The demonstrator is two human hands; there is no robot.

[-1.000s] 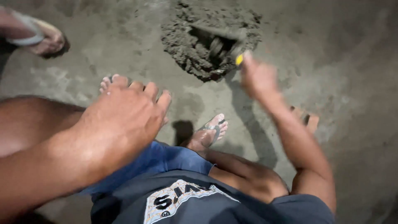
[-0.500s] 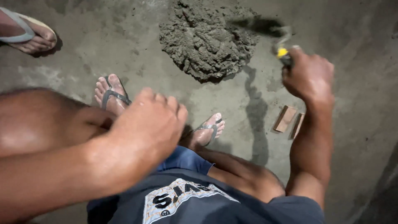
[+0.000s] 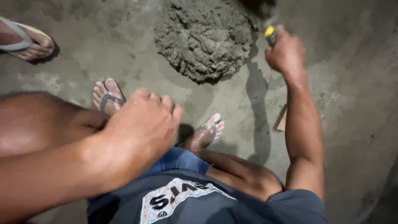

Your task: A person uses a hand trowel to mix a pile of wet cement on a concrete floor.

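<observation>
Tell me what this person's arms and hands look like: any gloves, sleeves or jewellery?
Both arms are bare from shoulder to fingertips. The left hand and the right hand wear no gloves, and no rings, watch or bands show. The only sleeve in view is the short one of a dark grey T-shirt, ending at the right upper arm. The left forearm looks shiny, as if damp.

Head camera looks steeply down, near the floor (image 3: 352, 124).

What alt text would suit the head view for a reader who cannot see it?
Seen from above, the right hand grips a yellow-tipped tool handle beside a grey mortar pile on a concrete floor. The left hand rests empty on the knee, above feet in sandals. Another person's foot shows top left.
</observation>
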